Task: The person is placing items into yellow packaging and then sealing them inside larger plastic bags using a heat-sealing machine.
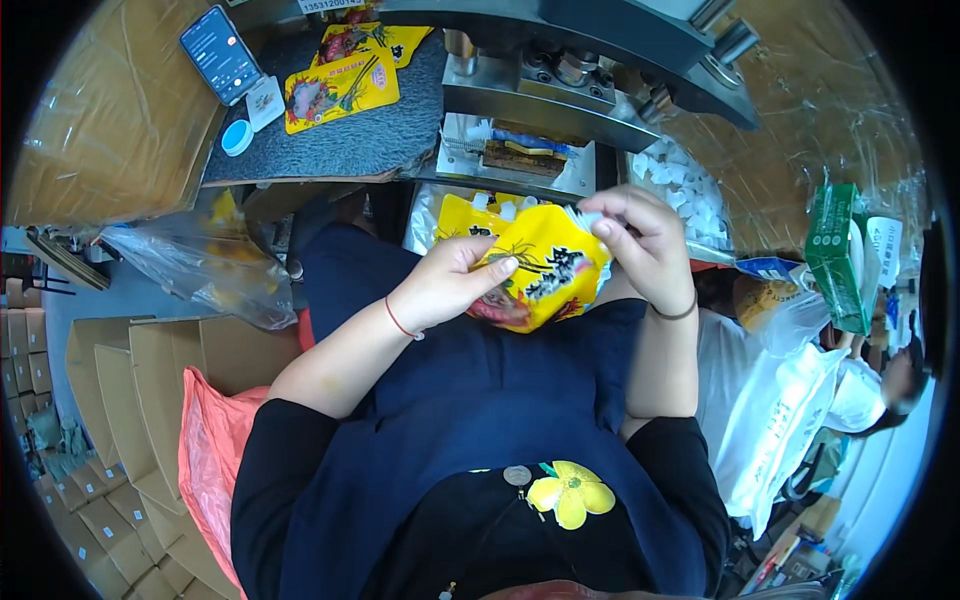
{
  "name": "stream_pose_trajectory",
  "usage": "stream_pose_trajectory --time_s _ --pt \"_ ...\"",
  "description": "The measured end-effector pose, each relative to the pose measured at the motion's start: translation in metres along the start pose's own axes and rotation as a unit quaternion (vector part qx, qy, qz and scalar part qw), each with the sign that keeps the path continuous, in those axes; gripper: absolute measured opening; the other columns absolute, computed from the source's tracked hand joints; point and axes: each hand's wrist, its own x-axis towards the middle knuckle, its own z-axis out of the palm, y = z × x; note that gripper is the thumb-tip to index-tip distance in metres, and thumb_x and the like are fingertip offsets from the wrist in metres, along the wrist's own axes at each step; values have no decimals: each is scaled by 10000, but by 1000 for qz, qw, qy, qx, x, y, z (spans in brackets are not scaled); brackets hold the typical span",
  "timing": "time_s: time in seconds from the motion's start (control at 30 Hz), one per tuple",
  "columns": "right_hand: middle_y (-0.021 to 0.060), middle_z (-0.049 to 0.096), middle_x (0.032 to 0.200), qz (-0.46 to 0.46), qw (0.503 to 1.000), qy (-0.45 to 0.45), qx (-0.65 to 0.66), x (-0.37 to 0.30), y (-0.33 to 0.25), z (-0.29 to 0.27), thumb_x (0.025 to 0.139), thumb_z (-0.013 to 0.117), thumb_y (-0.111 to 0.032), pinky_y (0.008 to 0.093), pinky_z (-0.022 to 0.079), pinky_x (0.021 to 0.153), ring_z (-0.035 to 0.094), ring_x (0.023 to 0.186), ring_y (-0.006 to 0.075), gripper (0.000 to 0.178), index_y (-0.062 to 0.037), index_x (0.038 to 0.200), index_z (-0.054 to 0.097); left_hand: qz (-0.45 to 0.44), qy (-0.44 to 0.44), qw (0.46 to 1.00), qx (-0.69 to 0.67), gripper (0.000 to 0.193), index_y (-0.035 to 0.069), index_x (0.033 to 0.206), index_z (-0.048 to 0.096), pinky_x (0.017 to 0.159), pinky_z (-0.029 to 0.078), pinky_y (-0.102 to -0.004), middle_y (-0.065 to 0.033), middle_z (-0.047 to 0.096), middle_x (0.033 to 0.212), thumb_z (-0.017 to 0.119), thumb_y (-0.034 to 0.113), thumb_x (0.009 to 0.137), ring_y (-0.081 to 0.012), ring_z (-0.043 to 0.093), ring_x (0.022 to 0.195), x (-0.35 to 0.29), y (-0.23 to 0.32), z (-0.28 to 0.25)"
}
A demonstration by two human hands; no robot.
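A yellow printed pouch (545, 290) is held up over my lap between both hands. My left hand (452, 283) grips its left side, thumb on the front and fingers behind. At the pouch's upper right corner, my right hand (648, 243) pinches with thumb and fingers, where a small whitish piece shows; whether it is a spout I cannot tell. Just behind lie more yellow pouches (455, 216) with white spouts, partly hidden by the held one. Beyond them stands a metal press (545, 110) with a wooden block and a blue strip under its head.
On the dark tabletop (400, 140) at the far left lie a flat yellow pouch (342, 92), a phone (218, 55) and a round blue-lidded tub (237, 137). White plastic pieces (685, 180) are heaped right of the press. A green box (838, 258) stands farther right; open cartons (150, 400) are at left.
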Motion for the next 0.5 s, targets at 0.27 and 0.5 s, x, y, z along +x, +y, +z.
stream_pose_trajectory --time_s 0.27,0.5 --pt "73 679 917 7 1000 13 -14 3 -11 -9 935 667 -130 273 470 720 607 793 148 173 6 1035 706 -49 -67 984 161 301 -19 1175 670 927 502 -265 -30 723 1065 611 236 1026 -99 642 982 7 1 9" --pt "90 646 904 15 996 -74 -49 -1 1 -28 965 623 -172 325 465 759 598 827 208 286 0 1184 687 -101 -96 980 -144 306 -14 1251 643 922 518 -263 -67 721 1140 629 169 1008 -102 663 1003 3 -6 23"
